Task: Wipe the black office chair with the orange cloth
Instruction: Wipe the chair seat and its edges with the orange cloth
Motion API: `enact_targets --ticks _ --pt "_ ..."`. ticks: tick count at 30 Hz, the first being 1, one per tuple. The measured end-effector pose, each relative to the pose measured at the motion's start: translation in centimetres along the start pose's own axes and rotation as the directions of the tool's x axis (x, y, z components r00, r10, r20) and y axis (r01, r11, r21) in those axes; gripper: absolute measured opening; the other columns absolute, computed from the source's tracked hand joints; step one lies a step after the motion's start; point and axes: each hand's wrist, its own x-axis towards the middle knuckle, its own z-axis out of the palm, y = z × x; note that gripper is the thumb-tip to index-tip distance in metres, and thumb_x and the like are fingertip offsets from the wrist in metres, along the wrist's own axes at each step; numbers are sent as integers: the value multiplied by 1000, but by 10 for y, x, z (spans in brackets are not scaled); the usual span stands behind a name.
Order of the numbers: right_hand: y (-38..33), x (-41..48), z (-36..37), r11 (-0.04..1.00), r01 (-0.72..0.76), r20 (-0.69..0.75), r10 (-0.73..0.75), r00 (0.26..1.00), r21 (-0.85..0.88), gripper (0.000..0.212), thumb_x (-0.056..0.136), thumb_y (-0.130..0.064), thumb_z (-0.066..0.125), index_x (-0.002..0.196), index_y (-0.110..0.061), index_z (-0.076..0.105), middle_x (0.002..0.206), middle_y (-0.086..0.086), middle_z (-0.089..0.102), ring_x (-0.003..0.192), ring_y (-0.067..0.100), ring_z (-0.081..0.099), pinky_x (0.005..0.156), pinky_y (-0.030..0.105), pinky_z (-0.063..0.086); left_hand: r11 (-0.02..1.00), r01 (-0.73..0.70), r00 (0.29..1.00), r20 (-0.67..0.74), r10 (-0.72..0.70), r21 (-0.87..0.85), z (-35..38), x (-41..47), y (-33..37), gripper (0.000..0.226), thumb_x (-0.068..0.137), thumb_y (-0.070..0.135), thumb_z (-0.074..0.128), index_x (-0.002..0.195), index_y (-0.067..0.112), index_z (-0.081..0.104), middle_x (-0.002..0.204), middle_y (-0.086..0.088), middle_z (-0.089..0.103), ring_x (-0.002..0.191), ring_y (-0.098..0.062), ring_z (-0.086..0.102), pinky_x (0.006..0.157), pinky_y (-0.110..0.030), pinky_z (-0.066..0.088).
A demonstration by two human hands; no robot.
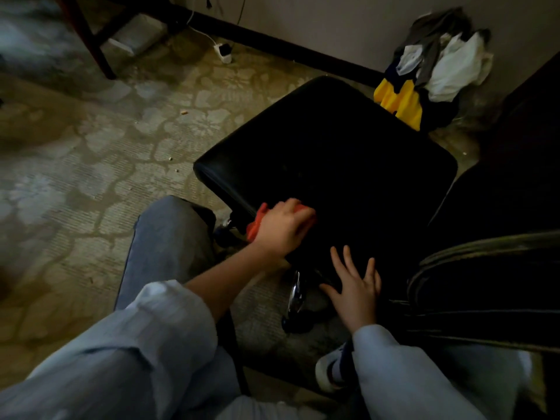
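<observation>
The black office chair (327, 153) fills the middle of the head view, its padded seat facing up. My left hand (280, 227) grips the orange cloth (257, 224) and presses it on the seat's near left edge. The cloth shows at my hand's left side and by my fingertips. My right hand (354, 286) lies with fingers spread on the seat's near edge, holding nothing. Under the seat a chrome part of the base (296, 294) and a dark caster are visible.
Patterned carpet (91, 165) spreads to the left. A pile of clothes, yellow, white and grey (430, 71), lies against the wall at the back right. A white plug and cable (223, 52) sit by the skirting. A dark wooden leg (91, 40) stands at the back left. Dark striped fabric (485, 286) is at right.
</observation>
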Motion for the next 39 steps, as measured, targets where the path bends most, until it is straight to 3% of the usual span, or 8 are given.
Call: enact_targets --ticks 7,10,16,23,28,30,35,39 --pt "-13 -2 -3 999 -27 24 28 999 -26 75 93 -49 46 149 -38 -2 159 -9 -7 142 42 -12 115 47 -2 809 507 807 -166 -567 -298 -28 -27 -39 28 90 24 60 118 20 60 117 -7 52 101 -23 55 83 -33 49" --pt "-21 -3 -4 999 -43 26 43 999 -27 74 94 -48 46 149 -37 -1 159 -7 -7 142 43 -12 115 49 -2 648 613 706 -54 -706 -453 -21 -52 -12 23 92 22 58 115 20 60 113 1 49 105 -19 54 89 -29 45" --pt "-33 -1 0 994 -78 36 81 996 -77 73 94 -49 44 149 -38 -3 159 -6 -8 141 44 -11 115 50 0 713 610 744 -59 -665 -345 -1 -64 16 19 87 19 63 106 15 65 108 -7 58 96 -22 58 82 -37 52" --pt "-35 -1 2 995 -77 15 78 997 -62 74 94 -47 47 150 -37 0 159 -6 -5 141 45 -9 115 50 1 900 410 907 -35 -419 -148 8 -80 27 22 85 24 63 106 20 64 103 -4 57 91 -21 55 69 -26 42" --pt "-31 -1 1 996 -62 32 64 997 -67 76 94 -49 45 149 -37 -4 159 -7 -8 142 44 -10 116 49 1 707 575 727 -140 -673 -413 0 -63 22 24 88 22 62 112 19 62 109 -2 57 95 -15 56 79 -26 47" --pt "-31 -2 1 996 -60 33 62 997 -71 75 94 -50 45 149 -37 -4 159 -7 -8 142 44 -10 116 49 1 686 571 711 -146 -688 -451 1 -59 21 25 88 21 63 112 17 62 108 -1 58 94 -12 55 80 -22 43" --pt "-34 -1 3 994 -69 22 71 997 -80 74 94 -48 45 150 -36 -4 159 -6 -7 141 45 -10 115 49 0 832 484 844 -107 -526 -270 10 -64 21 20 84 23 64 103 20 64 101 0 61 91 -17 58 75 -29 49" --pt "-33 -2 1 995 -66 35 69 997 -75 74 95 -42 46 149 -37 -4 159 -7 -7 141 45 -11 115 50 -1 941 261 965 41 -258 -216 18 -85 43 26 84 30 58 108 20 64 102 -2 61 92 -19 58 74 -32 52"
